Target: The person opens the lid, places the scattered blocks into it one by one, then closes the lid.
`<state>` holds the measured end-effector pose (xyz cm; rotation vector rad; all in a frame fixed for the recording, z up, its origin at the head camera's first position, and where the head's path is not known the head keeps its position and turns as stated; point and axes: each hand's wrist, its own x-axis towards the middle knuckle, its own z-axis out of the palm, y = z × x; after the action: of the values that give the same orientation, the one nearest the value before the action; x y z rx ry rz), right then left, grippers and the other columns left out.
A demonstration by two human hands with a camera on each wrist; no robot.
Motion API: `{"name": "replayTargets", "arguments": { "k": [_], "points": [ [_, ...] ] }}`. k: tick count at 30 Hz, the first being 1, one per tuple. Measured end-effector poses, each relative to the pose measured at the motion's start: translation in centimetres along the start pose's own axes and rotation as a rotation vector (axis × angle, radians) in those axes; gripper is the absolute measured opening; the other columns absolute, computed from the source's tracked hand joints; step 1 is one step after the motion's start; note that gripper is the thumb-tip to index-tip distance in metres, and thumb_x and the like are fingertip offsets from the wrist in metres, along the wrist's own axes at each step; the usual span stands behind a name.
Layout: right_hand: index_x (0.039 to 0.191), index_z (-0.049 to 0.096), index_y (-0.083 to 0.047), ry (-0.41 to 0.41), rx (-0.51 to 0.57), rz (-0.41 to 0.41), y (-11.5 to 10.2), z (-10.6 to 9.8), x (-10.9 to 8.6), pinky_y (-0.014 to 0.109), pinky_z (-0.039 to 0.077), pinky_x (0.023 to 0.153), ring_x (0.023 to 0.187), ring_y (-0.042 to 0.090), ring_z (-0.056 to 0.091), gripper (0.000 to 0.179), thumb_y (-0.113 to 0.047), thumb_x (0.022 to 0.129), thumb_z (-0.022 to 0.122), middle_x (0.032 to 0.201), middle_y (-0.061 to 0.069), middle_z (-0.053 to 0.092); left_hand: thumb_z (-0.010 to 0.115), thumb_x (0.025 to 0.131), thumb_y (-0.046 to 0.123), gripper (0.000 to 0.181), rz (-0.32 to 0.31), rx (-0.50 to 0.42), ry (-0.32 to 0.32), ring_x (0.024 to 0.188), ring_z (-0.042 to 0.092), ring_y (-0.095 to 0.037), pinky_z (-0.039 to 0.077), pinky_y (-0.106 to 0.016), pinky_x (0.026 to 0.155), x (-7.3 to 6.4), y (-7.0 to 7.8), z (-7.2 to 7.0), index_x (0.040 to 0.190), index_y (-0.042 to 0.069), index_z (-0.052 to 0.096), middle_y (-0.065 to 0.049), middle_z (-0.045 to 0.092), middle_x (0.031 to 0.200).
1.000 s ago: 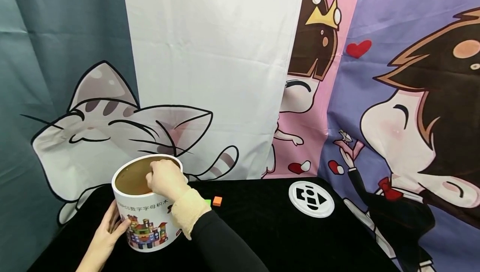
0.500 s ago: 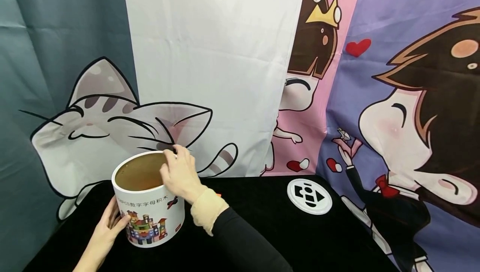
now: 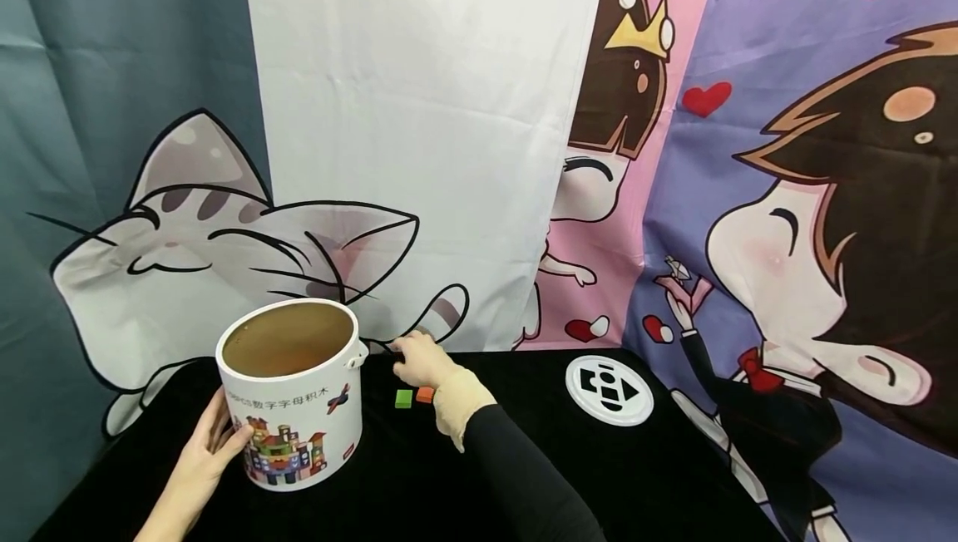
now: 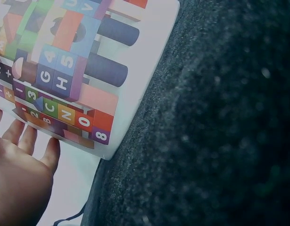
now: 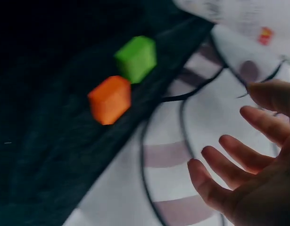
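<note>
A white bucket [image 3: 292, 426] with a picture of toy blocks on its side stands upright at the left of the table; its tan inner wall shows. My left hand [image 3: 204, 455] rests against the bucket's left side, fingers spread along the wall. In the left wrist view, the left fingertips [image 4: 53, 146] touch the printed wall. My right hand [image 3: 425, 361] is to the right of the rim, with relaxed fingers and nothing seen in them. Just below it on the black cloth lie a green block [image 3: 403, 399] and an orange block [image 3: 424, 394], side by side.
A white round lid [image 3: 609, 391] with cut-out shapes lies flat on the black tablecloth [image 3: 659, 484] at the right. Behind the table's back edge hangs a printed curtain [image 3: 419, 110] with cartoon figures.
My right hand has come out of the bucket, passed over its rim and moved right above the blocks. Both blocks are now uncovered. The left hand stays on the bucket.
</note>
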<state>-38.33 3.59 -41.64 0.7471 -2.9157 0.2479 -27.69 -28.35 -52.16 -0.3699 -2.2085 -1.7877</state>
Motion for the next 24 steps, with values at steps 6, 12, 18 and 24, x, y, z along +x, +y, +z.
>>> {"name": "replayTargets", "arguments": {
  "k": [6,12,18,24],
  "points": [
    [0.116,0.068,-0.017,-0.140,-0.031,0.092,2.0,3.1,-0.6,0.030,0.050,0.082,0.104,0.019,0.057,0.035,-0.013,0.081,0.073,0.113,0.003,0.059,0.050,0.104,0.014,0.077,-0.049,0.006,-0.004,0.132,0.015,0.009,0.022,-0.001,0.097,-0.1,0.1,0.1,0.158,0.029,-0.003,-0.010,-0.001,0.163],
    [0.098,0.072,-0.017,-0.131,-0.051,0.114,3.4,5.9,-1.2,0.025,0.047,0.079,0.094,0.017,0.057,0.021,-0.008,0.079,0.073,0.099,0.001,0.059,0.051,0.102,0.009,0.077,0.014,0.033,0.016,0.129,0.019,0.014,0.022,-0.002,0.098,0.0,0.1,0.0,0.159,0.027,0.001,0.005,0.007,0.162],
    [0.073,0.062,-0.015,-0.108,-0.099,0.157,3.2,6.9,-1.7,0.032,0.050,0.071,0.090,0.026,0.057,0.015,-0.007,0.078,0.074,0.087,0.005,0.056,0.051,0.102,0.007,0.077,0.016,-0.003,0.009,0.131,0.019,0.013,0.020,-0.003,0.100,-0.1,0.2,0.1,0.159,0.026,0.002,0.000,0.006,0.163],
    [0.080,0.064,-0.015,-0.129,-0.099,0.209,2.8,7.4,-1.3,0.034,0.050,0.068,0.094,0.027,0.052,0.012,-0.008,0.080,0.074,0.096,0.007,0.054,0.051,0.102,0.006,0.077,0.023,-0.012,0.015,0.131,0.020,0.013,0.020,-0.004,0.101,-0.1,0.2,-0.1,0.159,0.024,0.002,-0.001,0.007,0.163]
  ]
}}
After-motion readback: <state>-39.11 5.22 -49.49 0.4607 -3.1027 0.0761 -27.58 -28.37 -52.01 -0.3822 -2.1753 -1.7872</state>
